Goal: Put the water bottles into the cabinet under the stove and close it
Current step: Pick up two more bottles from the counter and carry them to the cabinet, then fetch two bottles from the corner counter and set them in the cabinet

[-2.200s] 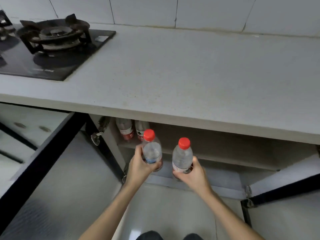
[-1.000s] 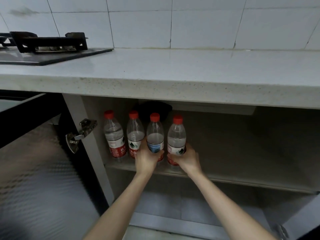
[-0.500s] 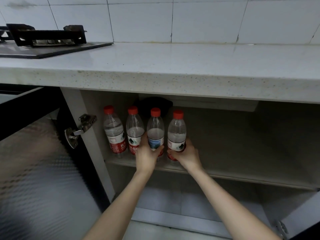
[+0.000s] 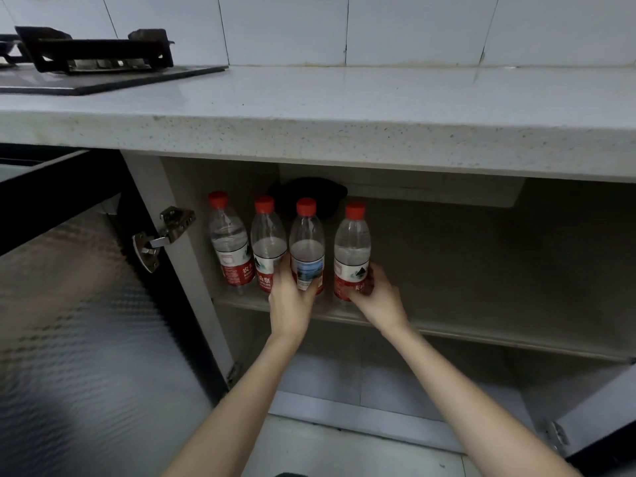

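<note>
Since both bottles look seated on the shelf, I'd let go straight back, no twisting. Left hand is wrapped round the blue-label bottle, right hand round the red-label bottle at its 3 o'clock, w/ two other bottles at 9 o'clock. Ease fingers off slowly, they're packed close, then swing the left door and right door shut.

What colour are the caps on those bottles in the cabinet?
Red: all four caps, seen best in the head view.
</note>
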